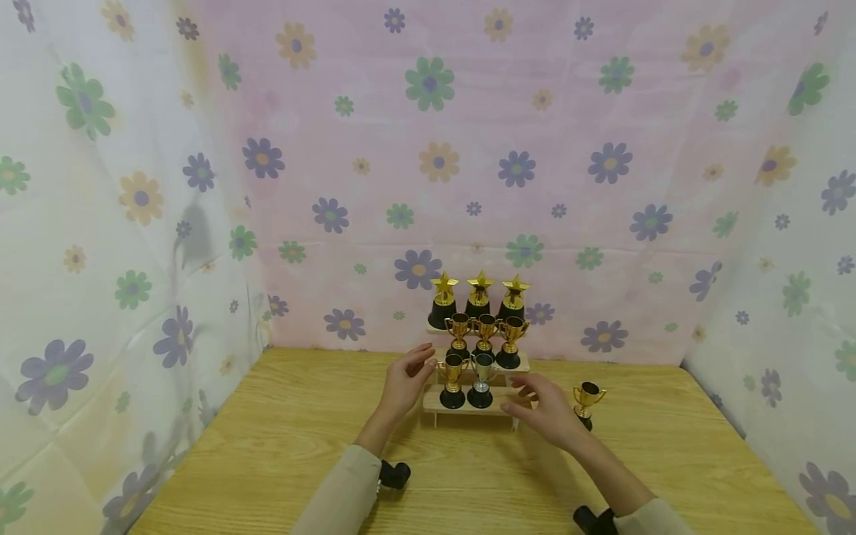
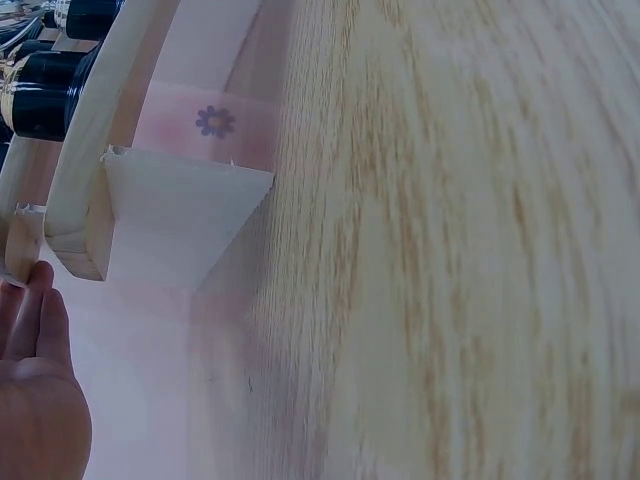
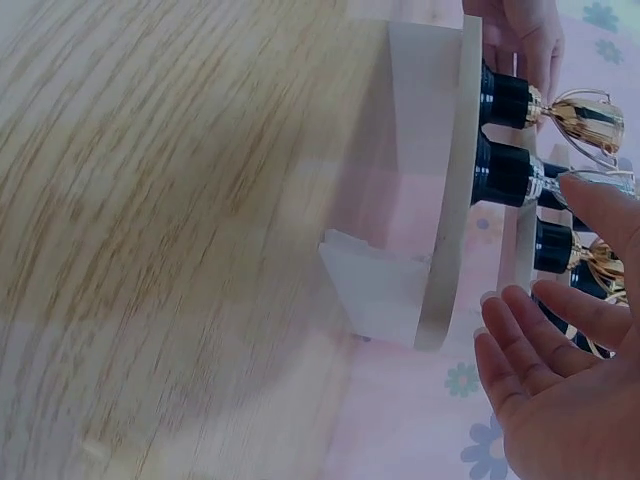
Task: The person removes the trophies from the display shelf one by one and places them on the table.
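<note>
A tiered wooden stand (image 1: 504, 405) holds small trophies on black bases. On its lowest step stand a gold cup (image 1: 452, 377) and a silver cup (image 1: 481, 377), leaving bare wood at the right end. Gold cups (image 1: 485, 334) line the middle step, and star trophies (image 1: 479, 295) the top one. My left hand (image 1: 405, 379) is at the stand's left side, fingers extended; in the left wrist view its fingertips are right at the end of a step. My right hand (image 1: 551, 412) hovers at the lower step's right end, fingers loosely bent, nothing held; the right wrist view shows its palm (image 3: 570, 420).
One gold cup (image 1: 588, 397) stands on the wooden table (image 1: 301, 446) to the right, just beyond my right hand. Black wrist devices (image 1: 394, 474) hang under both forearms. A flowered cloth (image 1: 374, 186) closes off the back and sides.
</note>
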`<state>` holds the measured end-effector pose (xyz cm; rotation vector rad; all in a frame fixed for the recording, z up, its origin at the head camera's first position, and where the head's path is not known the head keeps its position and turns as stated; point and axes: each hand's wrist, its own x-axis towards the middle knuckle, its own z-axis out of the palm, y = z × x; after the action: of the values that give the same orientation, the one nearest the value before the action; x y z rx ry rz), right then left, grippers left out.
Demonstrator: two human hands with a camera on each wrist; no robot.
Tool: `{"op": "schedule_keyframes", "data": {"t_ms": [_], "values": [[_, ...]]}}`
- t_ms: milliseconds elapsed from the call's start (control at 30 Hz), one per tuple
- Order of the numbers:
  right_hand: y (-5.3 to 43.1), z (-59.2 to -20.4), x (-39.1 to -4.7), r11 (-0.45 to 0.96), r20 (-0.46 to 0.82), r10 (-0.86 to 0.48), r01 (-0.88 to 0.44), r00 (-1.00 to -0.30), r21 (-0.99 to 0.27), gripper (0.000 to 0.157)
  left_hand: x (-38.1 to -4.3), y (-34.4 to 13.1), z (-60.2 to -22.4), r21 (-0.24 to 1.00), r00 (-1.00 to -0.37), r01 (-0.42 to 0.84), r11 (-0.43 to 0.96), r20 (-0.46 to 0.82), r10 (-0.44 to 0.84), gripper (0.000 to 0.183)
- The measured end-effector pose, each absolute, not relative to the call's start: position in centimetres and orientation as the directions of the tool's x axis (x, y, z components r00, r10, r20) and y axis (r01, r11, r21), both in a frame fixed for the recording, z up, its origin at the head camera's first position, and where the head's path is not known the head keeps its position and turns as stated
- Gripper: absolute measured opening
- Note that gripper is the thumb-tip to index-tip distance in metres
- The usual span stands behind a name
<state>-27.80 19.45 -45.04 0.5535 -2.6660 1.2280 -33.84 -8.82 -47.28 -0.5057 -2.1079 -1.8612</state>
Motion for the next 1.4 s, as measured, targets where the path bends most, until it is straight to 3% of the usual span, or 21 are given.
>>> {"op": "schedule_keyframes", "data": {"t_ms": [233,700,967,1400], "values": [[18.7,-45.5,-28.4,0.628,0.301,-0.27,-0.404,-0.915,-0.665,0.053,-35.3,-8.9,-49.1,0.889,-0.895,0.445,0.102,0.442,0.051,0.031],[16.8,-45.7,-29.1,0.614,0.368,-0.265,-0.45,-0.892,-0.648,0.041,-35.2,-9.0,-49.0,0.883,-0.887,0.461,0.088,0.457,0.059,0.032],[15.8,-46.4,-29.9,0.586,0.367,-0.239,-0.434,-0.899,-0.684,0.025,-32.8,-8.8,-46.2,0.883,-0.887,0.461,0.088,0.455,0.078,0.032],[15.0,-47.1,-30.3,0.612,0.409,-0.202,-0.44,-0.89,-0.657,0.015,-32.9,-8.8,-46.3,0.885,-0.889,0.456,0.089,0.451,0.078,0.032]]}}
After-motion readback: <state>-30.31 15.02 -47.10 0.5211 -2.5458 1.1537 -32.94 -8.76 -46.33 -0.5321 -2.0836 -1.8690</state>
